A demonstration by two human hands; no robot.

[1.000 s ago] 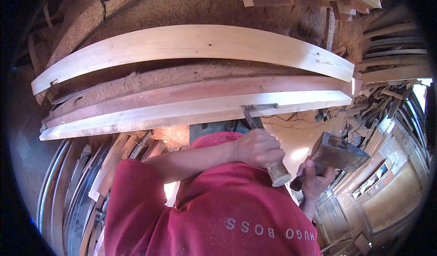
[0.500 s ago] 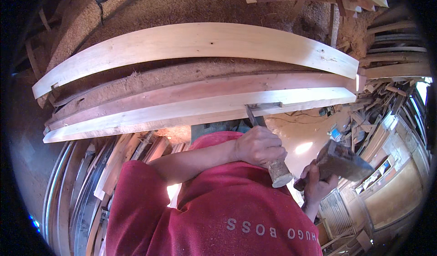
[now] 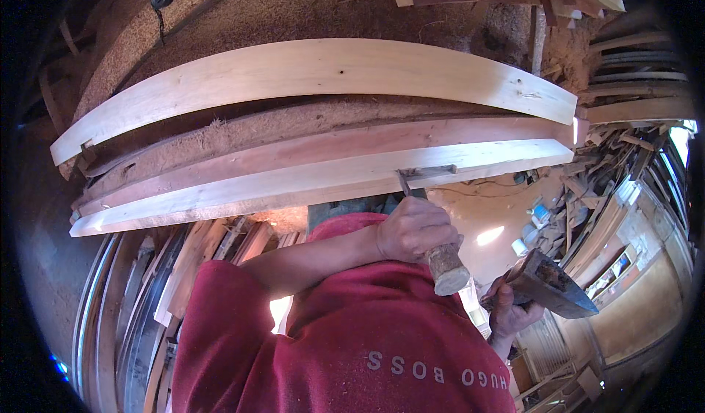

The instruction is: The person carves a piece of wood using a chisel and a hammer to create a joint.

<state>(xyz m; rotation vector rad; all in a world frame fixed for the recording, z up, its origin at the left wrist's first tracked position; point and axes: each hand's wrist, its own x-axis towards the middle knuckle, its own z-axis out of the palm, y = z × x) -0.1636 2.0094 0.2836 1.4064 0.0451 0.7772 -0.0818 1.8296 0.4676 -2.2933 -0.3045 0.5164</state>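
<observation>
My left hand (image 3: pixel 413 228) is closed around a chisel with a worn wooden handle (image 3: pixel 446 269). Its blade tip rests at a small rectangular notch (image 3: pixel 428 171) cut in the near edge of a long pale plank (image 3: pixel 279 184). To the lower right of the chisel handle, and apart from it, my right hand (image 3: pixel 509 312) grips a dark hatchet (image 3: pixel 552 286) just under its head. My red sleeve and shirt (image 3: pixel 330 347) fill the lower middle of the view.
A reddish plank (image 3: pixel 294 152) lies just behind the notched one, and a second pale plank (image 3: pixel 316 67) lies farther back over sawdust-covered ground. Stacked boards and curved wooden strips (image 3: pixel 147 303) sit at the lower left. Offcuts and wood scraps (image 3: pixel 617 156) pile up at the right.
The hatchet in my right hand has dropped lower and farther from the chisel handle. My left hand keeps the chisel at the notch, shifted only slightly.
</observation>
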